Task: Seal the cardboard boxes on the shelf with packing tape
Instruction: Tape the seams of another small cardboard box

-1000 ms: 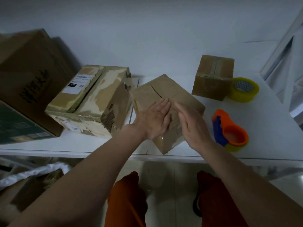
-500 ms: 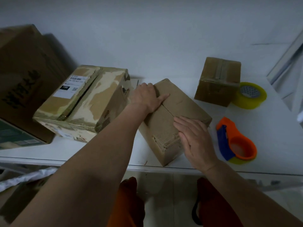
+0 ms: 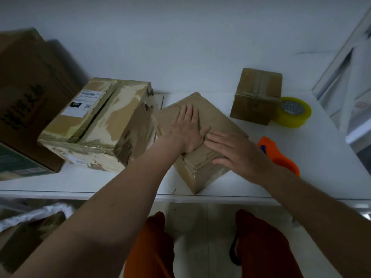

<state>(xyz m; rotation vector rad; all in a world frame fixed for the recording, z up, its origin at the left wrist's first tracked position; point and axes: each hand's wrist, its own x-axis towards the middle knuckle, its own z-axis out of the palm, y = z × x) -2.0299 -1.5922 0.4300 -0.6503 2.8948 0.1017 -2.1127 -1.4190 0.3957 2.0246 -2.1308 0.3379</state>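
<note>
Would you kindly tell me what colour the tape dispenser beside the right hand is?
The tape dispenser is bright orange with a blue part, seen best in the head view.

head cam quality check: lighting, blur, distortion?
Head view: dim, flat light; big box at far left dark and motion-smeared; both hands, left and right, on the middle box reasonably sharp; wide-angle bending tilts the shelf edge; no glare.

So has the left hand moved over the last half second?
Yes. The left hand slid from the middle box's far corner toward its near end, beside the right hand.
</note>
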